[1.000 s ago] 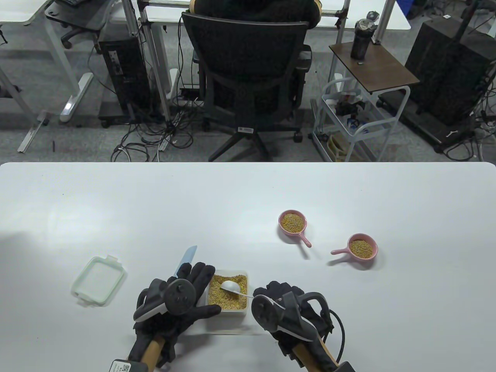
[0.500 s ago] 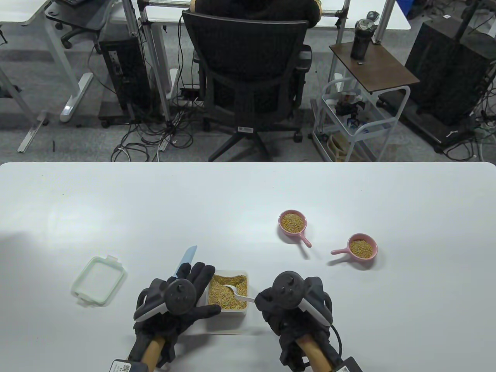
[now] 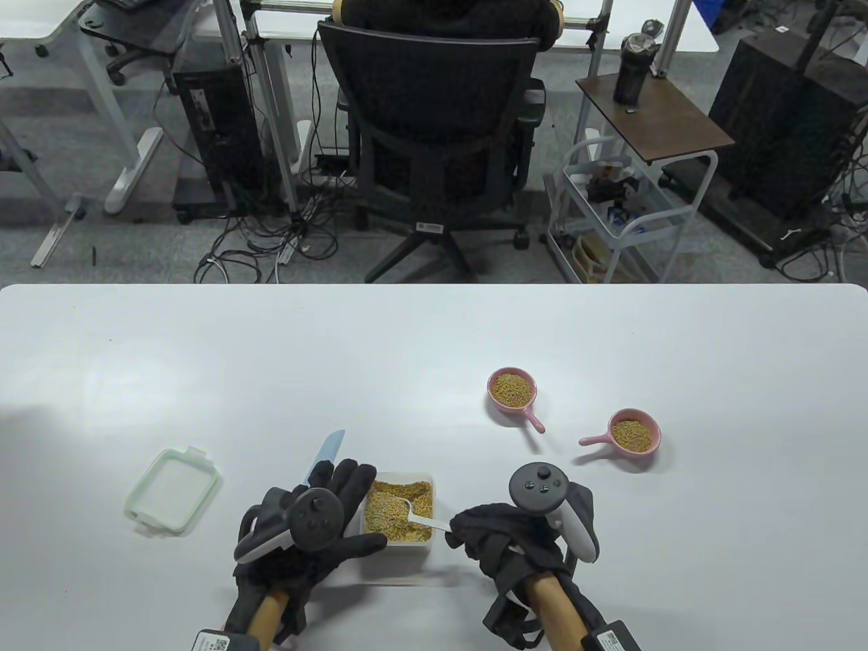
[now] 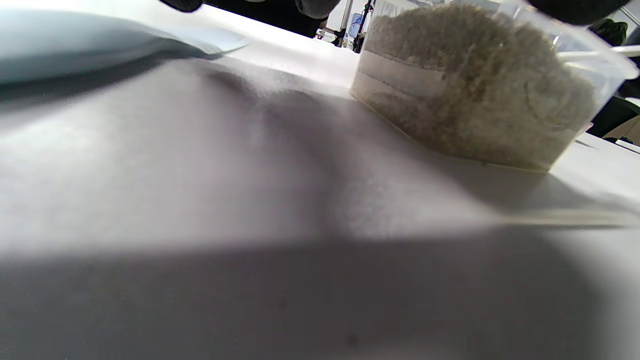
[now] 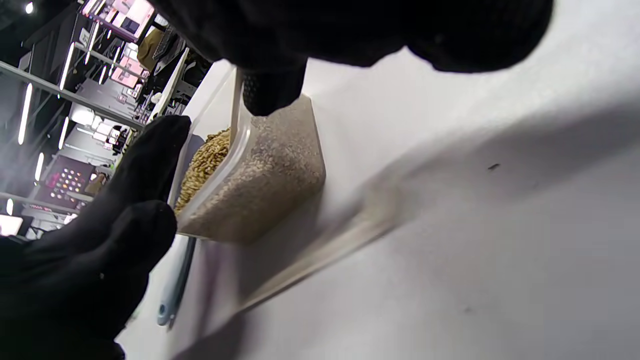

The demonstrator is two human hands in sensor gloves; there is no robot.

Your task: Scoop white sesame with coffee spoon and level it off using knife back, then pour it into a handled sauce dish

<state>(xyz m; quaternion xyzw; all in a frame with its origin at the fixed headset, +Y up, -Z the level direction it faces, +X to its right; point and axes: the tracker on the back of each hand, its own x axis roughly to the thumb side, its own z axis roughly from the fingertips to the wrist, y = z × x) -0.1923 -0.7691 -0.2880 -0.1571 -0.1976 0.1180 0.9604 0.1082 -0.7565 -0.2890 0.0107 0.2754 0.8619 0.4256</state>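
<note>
A clear tub [image 3: 400,546] of tan sesame [image 3: 386,519] stands near the table's front edge. My left hand [image 3: 352,502] lies against its left side with fingers straight and the thumb stretched along its front wall. My right hand [image 3: 468,529] pinches the handle of the white coffee spoon [image 3: 424,519], whose bowl is sunk in the sesame. The light blue knife [image 3: 327,451] lies on the table, partly under my left hand. Two pink handled sauce dishes [image 3: 513,390] [image 3: 635,430] hold sesame at the right. The left wrist view shows the tub [image 4: 475,85] close up.
A pale green lid [image 3: 173,489] lies left of my left hand. In the right wrist view the tub [image 5: 260,185] sits between my left hand [image 5: 100,240] and my right fingers [image 5: 275,90]. Beyond the far table edge stands an office chair [image 3: 434,135].
My right wrist has rolled, swinging its tracker from the left up and to the right. The spoon bowl has turned and dug into the sesame. The left hand has not moved.
</note>
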